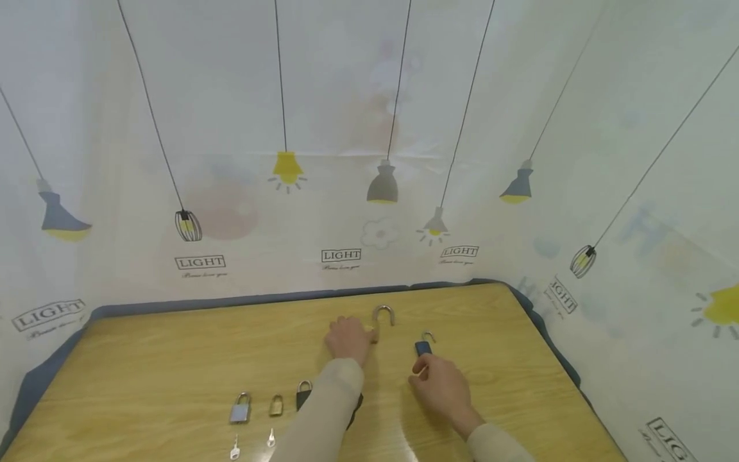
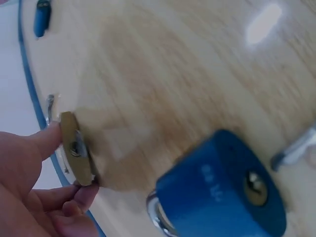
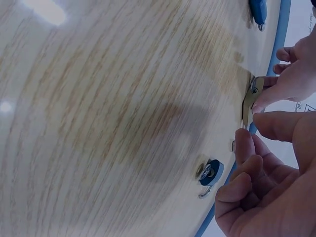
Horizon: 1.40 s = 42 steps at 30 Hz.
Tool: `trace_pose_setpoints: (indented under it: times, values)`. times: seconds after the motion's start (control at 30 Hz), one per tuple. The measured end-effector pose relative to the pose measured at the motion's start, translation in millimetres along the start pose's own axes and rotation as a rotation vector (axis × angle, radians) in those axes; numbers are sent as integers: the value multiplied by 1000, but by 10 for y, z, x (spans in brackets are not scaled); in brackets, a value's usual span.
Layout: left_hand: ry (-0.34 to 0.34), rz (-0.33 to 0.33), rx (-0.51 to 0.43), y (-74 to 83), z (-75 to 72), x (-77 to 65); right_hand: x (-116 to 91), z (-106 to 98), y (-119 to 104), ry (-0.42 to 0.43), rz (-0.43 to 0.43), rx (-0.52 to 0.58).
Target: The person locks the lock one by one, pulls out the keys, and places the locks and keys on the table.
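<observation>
A large brass padlock (image 2: pixel 75 148) with its shackle (image 1: pixel 392 314) swung out lies near the table's far edge. My left hand (image 1: pixel 349 340) pinches its body between thumb and fingers. A small blue padlock (image 1: pixel 423 348), shackle also unlatched, lies to the right. Just in front of it is my right hand (image 1: pixel 441 385). In the right wrist view, the right thumb (image 3: pixel 276 123) and forefinger stand apart with nothing visible between them, the other fingers bent loosely. A larger blue padlock (image 2: pixel 212 187) shows close up in the left wrist view; my left sleeve partly hides it in the head view.
On the wooden table (image 1: pixel 173 359), a silver padlock (image 1: pixel 240 409) and a small brass padlock (image 1: pixel 276 405) stand left of my left forearm. Below them lie two keys, one key (image 1: pixel 235 448) under the silver padlock, another key (image 1: pixel 271 438) under the brass one. A printed curtain (image 1: pixel 260 212) surrounds the table.
</observation>
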<state>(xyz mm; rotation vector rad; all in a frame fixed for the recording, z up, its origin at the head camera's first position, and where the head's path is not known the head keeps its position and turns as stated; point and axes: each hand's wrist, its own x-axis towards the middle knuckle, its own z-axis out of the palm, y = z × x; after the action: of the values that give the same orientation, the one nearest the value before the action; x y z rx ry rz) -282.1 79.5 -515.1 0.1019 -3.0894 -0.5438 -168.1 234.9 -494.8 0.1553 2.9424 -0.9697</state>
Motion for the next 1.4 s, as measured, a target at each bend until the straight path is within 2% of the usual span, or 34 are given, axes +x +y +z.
trace_pose_setpoints:
  times: [0.2, 0.33, 0.47, 0.83, 1.13, 1.27, 1.4]
  values:
    - [-95, -57, -61, -24, -99, -8, 3, 18, -8, 3, 1, 11]
    - [-183, -66, -124, -116, -134, -14, 14, 32, -20, 5, -6, 11]
    - [-241, -70, -161, -195, -158, -27, 25, 63, -29, 0, -20, 15]
    - [-276, -106, -191, -249, -257, -80, 38, 145, -71, -5, -15, 6]
    - [-228, -126, -317, -368, -241, -82, 28, 209, -141, -22, -12, 23]
    - [-225, -102, -381, -450, -250, -107, 32, 220, -147, -3, -11, 21]
    - [-246, -62, -485, -548, -292, -153, 45, 218, -147, 8, -6, 24]
